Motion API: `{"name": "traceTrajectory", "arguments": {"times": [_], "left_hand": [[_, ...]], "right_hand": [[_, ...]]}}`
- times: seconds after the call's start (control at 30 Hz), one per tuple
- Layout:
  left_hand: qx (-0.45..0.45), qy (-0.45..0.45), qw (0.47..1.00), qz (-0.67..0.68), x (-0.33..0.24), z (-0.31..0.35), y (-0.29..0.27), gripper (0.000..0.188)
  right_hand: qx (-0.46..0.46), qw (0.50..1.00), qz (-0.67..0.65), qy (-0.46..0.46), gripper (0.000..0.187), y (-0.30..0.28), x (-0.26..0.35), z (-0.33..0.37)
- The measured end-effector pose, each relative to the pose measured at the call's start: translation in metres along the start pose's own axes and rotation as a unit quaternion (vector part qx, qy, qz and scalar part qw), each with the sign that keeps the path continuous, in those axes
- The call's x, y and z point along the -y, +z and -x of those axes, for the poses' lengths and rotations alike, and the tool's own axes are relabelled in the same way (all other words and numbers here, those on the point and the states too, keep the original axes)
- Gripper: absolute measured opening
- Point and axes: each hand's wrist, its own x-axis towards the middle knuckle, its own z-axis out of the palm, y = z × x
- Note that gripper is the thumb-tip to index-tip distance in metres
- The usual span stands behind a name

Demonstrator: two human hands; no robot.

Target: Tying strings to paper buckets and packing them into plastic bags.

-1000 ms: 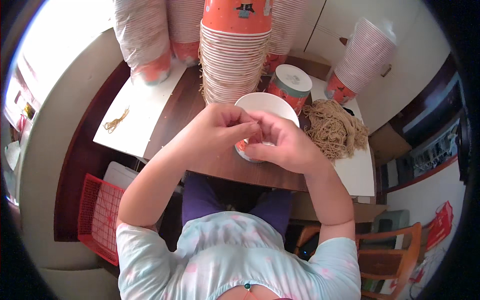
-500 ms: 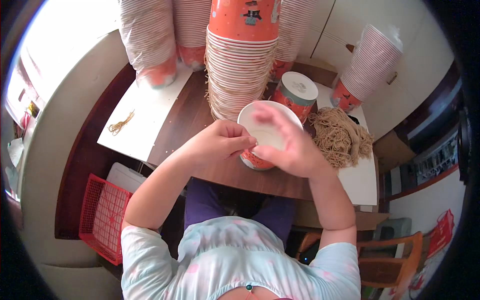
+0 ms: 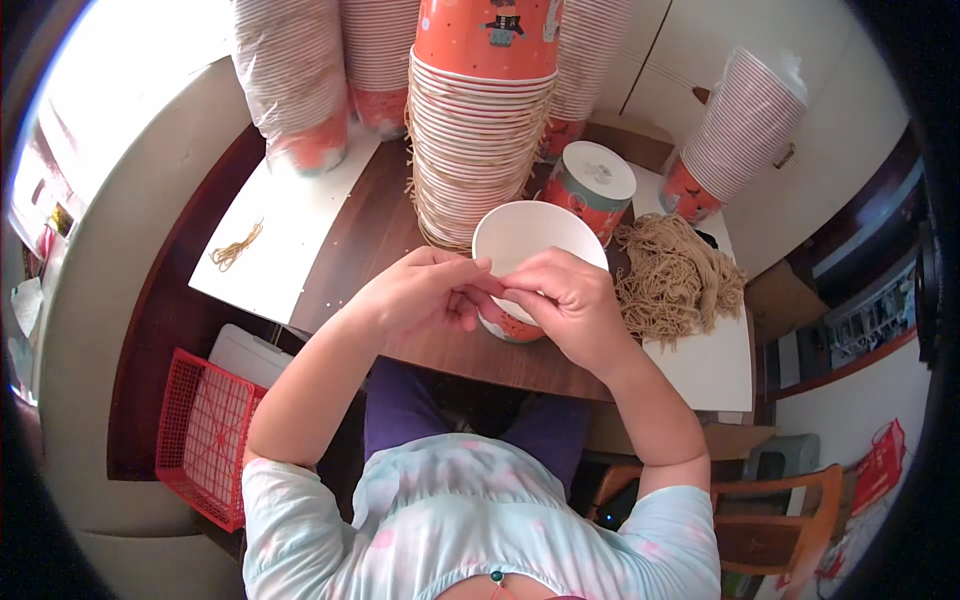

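Observation:
An orange paper bucket (image 3: 512, 328) with a white inside stands upright before me, its mouth tilted into view. My left hand (image 3: 428, 290) is at its near left rim, fingers curled and index fingertip against the other hand. Thumb and forefinger of my right hand (image 3: 568, 300) pinch together just over the near rim. Whatever sits between the fingertips is too small to make out. A tangled heap of tan cord (image 3: 680, 275) lies to the right of the bucket. Behind it rises a tall stack of nested buckets (image 3: 475, 140), with cord ends poking out along the rims.
A lidded bucket (image 3: 595, 185) stands behind on the right. Plastic-wrapped bucket stacks (image 3: 295, 90) line the back left; another wrapped stack (image 3: 735, 130) is back right. A few cord strands (image 3: 238, 247) lie on the table's white left part. Below left sits a red basket (image 3: 205, 430).
My right hand, blurred and spread over the bucket before, has come down to the near rim and closed into a pinch. My left fingers have shifted slightly and meet it there.

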Motion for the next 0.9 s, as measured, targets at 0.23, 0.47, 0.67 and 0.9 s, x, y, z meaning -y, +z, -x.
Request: {"name": "traceTrajectory", "arguments": {"times": [0.23, 0.47, 0.67, 0.9], "left_hand": [[0.076, 0.045, 0.995, 0.04, 0.027, -0.004, -0.001, 0.04], [0.028, 0.103, 0.994, -0.007, 0.024, 0.001, 0.013, 0.03], [-0.008, 0.143, 0.985, -0.101, 0.023, 0.003, 0.02, 0.019], [-0.041, 0.162, 0.977, -0.129, 0.036, 0.02, 0.036, 0.016]], "right_hand": [[0.062, 0.98, -0.143, 0.123, 0.05, -0.006, 0.011, 0.002], [0.123, 0.974, -0.163, 0.095, 0.078, -0.011, 0.013, 0.003], [0.121, 0.98, -0.127, 0.096, 0.065, -0.01, 0.018, 0.003], [0.048, 0.999, -0.015, 0.014, 0.017, -0.01, 0.021, 0.019]]}}
